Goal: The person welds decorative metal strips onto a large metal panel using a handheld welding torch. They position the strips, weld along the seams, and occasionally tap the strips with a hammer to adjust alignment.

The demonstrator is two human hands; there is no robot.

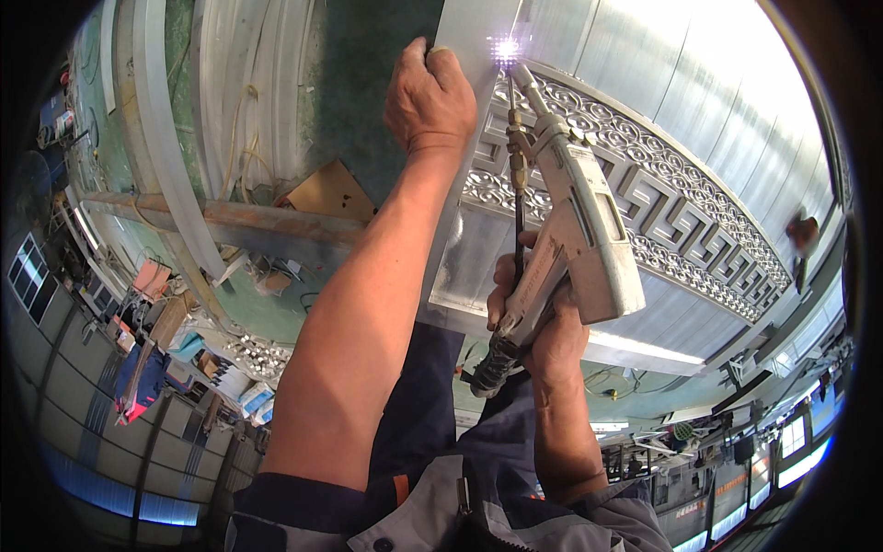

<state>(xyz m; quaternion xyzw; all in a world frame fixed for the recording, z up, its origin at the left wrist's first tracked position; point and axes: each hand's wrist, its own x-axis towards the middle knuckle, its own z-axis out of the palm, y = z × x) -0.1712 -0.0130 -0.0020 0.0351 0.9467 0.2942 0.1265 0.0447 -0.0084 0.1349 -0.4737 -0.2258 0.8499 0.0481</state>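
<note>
My right hand (552,331) is wrapped around the handle of a handheld laser welding gun (586,200). A thin wire guide with brass fittings (517,148) runs alongside the gun's nozzle. At the nozzle tip a bright violet-white weld spot (507,51) glows on a seam of a silvery metal door panel (724,76). Just left of this glow, my left hand (431,96) is curled over the edge of the panel's frame (476,27), its fingertips hidden. Embossed key-pattern and scroll trim (669,200) crosses the panel.
Long metal profiles (155,124) and a rusty beam (227,214) lie to the left. A brown board (331,190) and a yellowish hose (252,148) are near them. Boxes and small parts (259,355) are scattered lower left. A dark red and black object (802,238) is at far right.
</note>
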